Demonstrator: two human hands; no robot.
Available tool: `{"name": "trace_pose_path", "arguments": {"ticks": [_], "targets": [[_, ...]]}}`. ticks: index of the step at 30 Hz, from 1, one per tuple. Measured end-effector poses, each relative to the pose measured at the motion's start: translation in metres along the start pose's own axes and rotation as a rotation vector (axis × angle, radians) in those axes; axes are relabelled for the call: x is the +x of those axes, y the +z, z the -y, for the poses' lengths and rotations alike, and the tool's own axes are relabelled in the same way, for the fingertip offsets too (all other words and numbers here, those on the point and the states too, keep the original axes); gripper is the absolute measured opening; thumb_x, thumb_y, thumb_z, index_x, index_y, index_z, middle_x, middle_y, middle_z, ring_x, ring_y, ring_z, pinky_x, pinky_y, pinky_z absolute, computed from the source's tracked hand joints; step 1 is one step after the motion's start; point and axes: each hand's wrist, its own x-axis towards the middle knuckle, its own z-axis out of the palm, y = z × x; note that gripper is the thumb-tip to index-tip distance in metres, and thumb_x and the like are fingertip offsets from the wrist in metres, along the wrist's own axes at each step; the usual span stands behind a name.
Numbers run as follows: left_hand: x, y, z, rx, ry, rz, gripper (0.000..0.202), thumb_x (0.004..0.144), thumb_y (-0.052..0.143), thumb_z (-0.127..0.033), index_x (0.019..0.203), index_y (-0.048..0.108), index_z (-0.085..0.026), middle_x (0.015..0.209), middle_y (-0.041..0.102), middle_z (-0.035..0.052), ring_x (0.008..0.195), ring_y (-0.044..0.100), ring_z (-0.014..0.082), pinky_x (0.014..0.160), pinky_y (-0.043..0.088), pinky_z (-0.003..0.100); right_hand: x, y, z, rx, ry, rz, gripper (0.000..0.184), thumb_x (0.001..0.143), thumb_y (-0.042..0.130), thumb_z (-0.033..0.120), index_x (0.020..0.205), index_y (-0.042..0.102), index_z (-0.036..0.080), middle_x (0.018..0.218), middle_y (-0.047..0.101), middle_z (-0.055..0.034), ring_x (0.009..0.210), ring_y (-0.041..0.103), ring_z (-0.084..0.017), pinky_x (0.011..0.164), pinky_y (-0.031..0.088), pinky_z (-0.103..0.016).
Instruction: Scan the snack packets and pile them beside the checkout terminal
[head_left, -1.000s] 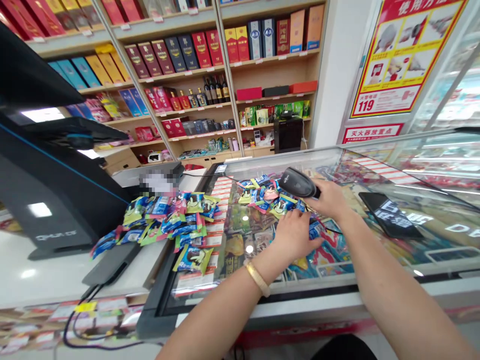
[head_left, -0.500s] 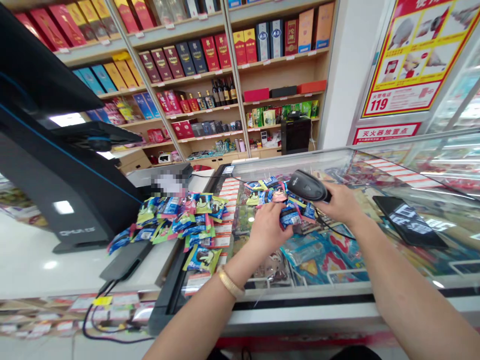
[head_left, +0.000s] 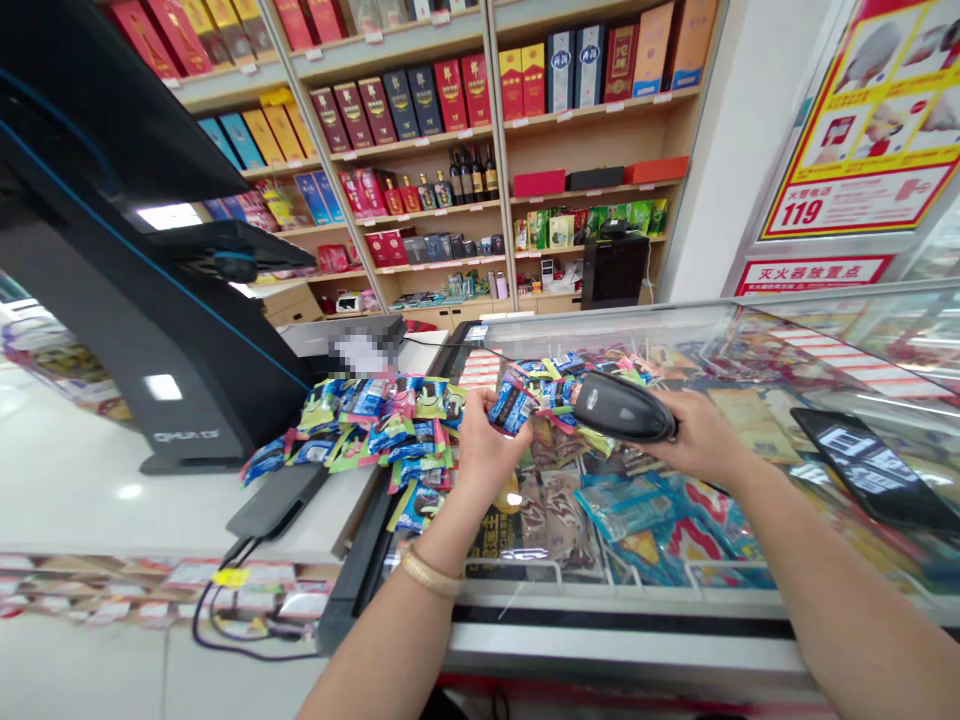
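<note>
One camera, worn on the head, looks forward and down from the bench's [head_left: 600,640] near edge across its glass top. It sits close: both forearms run in from the bottom border, and the left hand [head_left: 487,450] and right hand [head_left: 701,440] lie mid-frame. Beyond the far edge it faces shelves [head_left: 570,150]. A till [head_left: 150,330] fills the left and a poster [head_left: 862,130] the upper right corner. Straight lines bow near the borders, so the lens is probably wide.

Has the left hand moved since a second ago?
Yes. The left hand has travelled leftward over the glass freezer lid, away from the scanner and closer to the packet pile beside the register, and it now grips a blue packet.
</note>
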Motion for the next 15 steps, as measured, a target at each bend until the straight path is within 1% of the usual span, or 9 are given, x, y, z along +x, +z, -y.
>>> {"name": "trace_pose_path", "arguments": {"ticks": [3, 7, 11, 15], "targets": [[-0.0012, -0.0006, -0.0027, -0.035, -0.03, -0.014, 0.04, 0.062, 0.071, -0.017, 0.089, 0.042, -0.023, 0.079, 0.046, -0.0067, 0.068, 0.05, 0.0105, 0.065, 0.041, 0.023, 0.0005, 0.0023, 0.006, 0.024, -0.021, 0.043, 0.022, 0.076, 0.065, 0.034, 0.093, 0.072, 0.023, 0.083, 0.077, -0.0047, 0.074, 0.071, -0.021, 0.065, 0.051, -0.028], [-0.0015, -0.0012, -0.0045, -0.074, -0.054, -0.016, 0.04, 0.062, 0.071, -0.016, 0.089, 0.042, -0.023, 0.078, 0.047, -0.0069, 0.066, 0.05, 0.0097, 0.064, 0.041, 0.022, -0.0004, 0.0059, 0.0091, 0.031, -0.016, 0.076, 0.032, 0.074, 0.061, 0.029, 0.102, 0.074, 0.023, 0.092, 0.078, -0.0058, 0.08, 0.073, -0.023, 0.068, 0.053, -0.029], [-0.0014, -0.001, -0.0058, -0.114, -0.088, -0.01, 0.042, 0.061, 0.072, -0.018, 0.088, 0.041, -0.023, 0.078, 0.047, -0.007, 0.063, 0.051, 0.0092, 0.062, 0.041, 0.022, -0.0013, 0.007, 0.0097, 0.015, -0.017, 0.081, 0.036, 0.075, 0.063, 0.032, 0.108, 0.073, 0.023, 0.096, 0.079, -0.0071, 0.082, 0.074, -0.024, 0.07, 0.053, -0.03], [-0.0011, -0.0013, -0.0074, -0.131, -0.089, -0.008, 0.042, 0.061, 0.072, -0.018, 0.089, 0.041, -0.023, 0.08, 0.049, -0.0063, 0.066, 0.053, 0.0098, 0.063, 0.041, 0.022, -0.0014, 0.0059, 0.0104, 0.018, -0.021, 0.093, 0.034, 0.076, 0.062, 0.033, 0.107, 0.073, 0.022, 0.094, 0.079, -0.0071, 0.083, 0.074, -0.024, 0.07, 0.053, -0.029]]}}
